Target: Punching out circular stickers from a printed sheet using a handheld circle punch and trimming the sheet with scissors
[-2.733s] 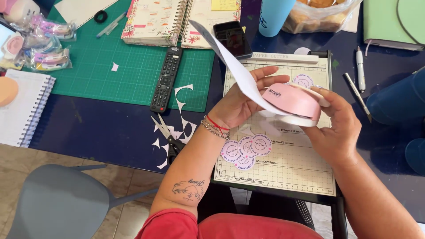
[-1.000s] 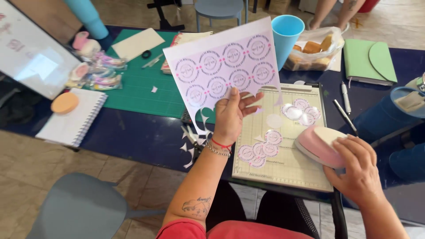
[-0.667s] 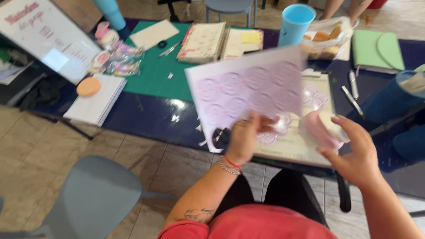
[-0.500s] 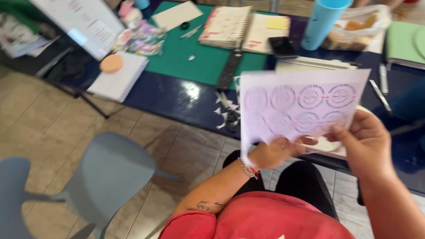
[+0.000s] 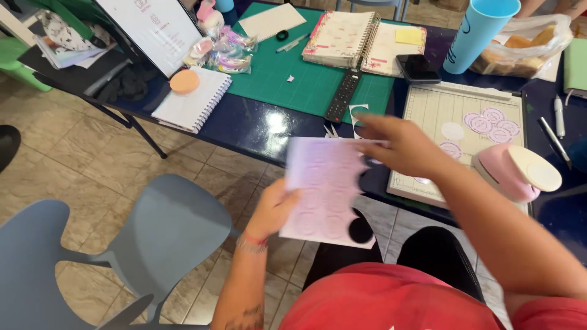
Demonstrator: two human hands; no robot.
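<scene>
Off the desk's near edge: our left hand [image 5: 272, 211] now grips the sheet [image 5: 327, 189], lowered.
Right hand [image 5: 400, 146]: fingers open, released, reaching deskward.

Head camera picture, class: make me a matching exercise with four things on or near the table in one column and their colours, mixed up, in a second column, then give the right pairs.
Things:
1. tall cup
2. cutting mat
3. remote control
4. round punch

Colours:
A. pink with a cream top
B. black
C. light blue
D. green

Right pairs: 1-C, 2-D, 3-B, 4-A.
</scene>
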